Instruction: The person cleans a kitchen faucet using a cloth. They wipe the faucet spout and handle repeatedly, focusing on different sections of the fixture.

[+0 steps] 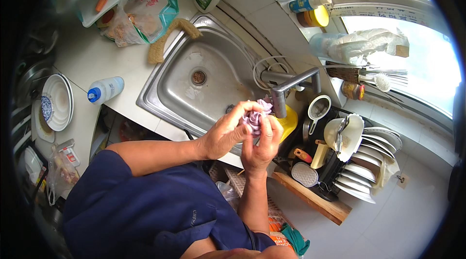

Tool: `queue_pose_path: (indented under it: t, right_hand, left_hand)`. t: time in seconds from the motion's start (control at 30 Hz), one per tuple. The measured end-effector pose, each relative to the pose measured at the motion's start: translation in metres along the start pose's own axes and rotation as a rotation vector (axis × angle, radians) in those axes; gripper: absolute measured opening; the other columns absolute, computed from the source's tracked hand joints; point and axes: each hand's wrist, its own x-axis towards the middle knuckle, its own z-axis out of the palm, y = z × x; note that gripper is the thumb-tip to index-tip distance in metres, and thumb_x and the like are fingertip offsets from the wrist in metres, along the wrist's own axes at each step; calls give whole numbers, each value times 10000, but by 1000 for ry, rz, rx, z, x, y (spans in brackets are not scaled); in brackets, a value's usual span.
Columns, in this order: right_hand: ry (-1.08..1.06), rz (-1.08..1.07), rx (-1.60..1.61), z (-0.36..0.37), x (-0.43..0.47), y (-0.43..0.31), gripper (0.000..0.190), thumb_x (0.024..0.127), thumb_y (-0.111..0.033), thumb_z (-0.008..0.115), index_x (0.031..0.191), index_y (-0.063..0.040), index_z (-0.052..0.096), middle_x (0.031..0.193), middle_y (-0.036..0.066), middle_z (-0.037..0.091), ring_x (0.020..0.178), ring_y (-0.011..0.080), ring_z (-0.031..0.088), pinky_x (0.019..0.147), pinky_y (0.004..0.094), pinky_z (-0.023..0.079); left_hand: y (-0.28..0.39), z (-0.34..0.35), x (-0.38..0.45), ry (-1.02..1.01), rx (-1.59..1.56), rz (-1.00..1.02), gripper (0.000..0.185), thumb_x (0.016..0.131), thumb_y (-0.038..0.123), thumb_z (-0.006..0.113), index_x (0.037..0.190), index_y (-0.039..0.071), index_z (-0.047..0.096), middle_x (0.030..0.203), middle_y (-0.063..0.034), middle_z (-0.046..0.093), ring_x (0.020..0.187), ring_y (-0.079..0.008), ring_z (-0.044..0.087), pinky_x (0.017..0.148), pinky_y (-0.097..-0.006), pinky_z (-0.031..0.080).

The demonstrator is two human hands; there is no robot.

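A bunched-up purple cloth is squeezed between both hands over the right end of the stainless steel sink. My left hand closes on it from the left, thumb in front. From below, my right hand grips its lower right side with bent fingers. The metal faucet has its spout just right of the cloth; no running water can be made out. Behind the right hand stands a yellow object, partly covered. A dark round item lies in the basin beside the left fingers.
A tan cloth drapes over the sink's left corner. On the counter are a blue-capped bottle, plates and a plastic bag of food. To the right, a dish rack holds white plates, near a small strainer. Bottles line the windowsill.
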Motion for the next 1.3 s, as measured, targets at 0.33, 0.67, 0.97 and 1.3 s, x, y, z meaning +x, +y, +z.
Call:
queue_pose_path:
  t: [0.33,0.67,0.97,1.3]
  right_hand:
    - [228,275,278,-52,32,19,337,927,95,522,1243,51,631,1192,109,595,893,150,629,735,265,551]
    - [33,-81,-256,-43,125,48,399,888,101,594,1238,-20,742,1205,183,666,1133,353,646,1045,431,517]
    - [-638,-226,-53,-49,165,32,271,801,-11,599,1024,-8,753,1104,157,715,1048,374,654,964,466,536]
    - [-687,-242,-168,-52,183,45,277,793,-19,592,1006,-25,769,1071,134,729,1021,378,645,949,475,541]
  left_hand:
    - [-4,-17,49,158,385,104,532,1016,208,774,1486,52,581,1426,-109,648,1338,-217,602,1104,-386,498]
    - [-48,10,79,110,276,122,478,1024,380,764,1279,-13,669,1263,-180,649,1264,-345,571,1130,-455,454]
    - [-50,18,82,202,177,150,368,973,289,794,1124,-19,661,1034,-182,646,1023,-366,615,953,-473,505]
    - [-47,21,79,201,143,107,365,953,262,818,1112,-29,665,1025,-197,626,997,-363,616,918,-457,506]
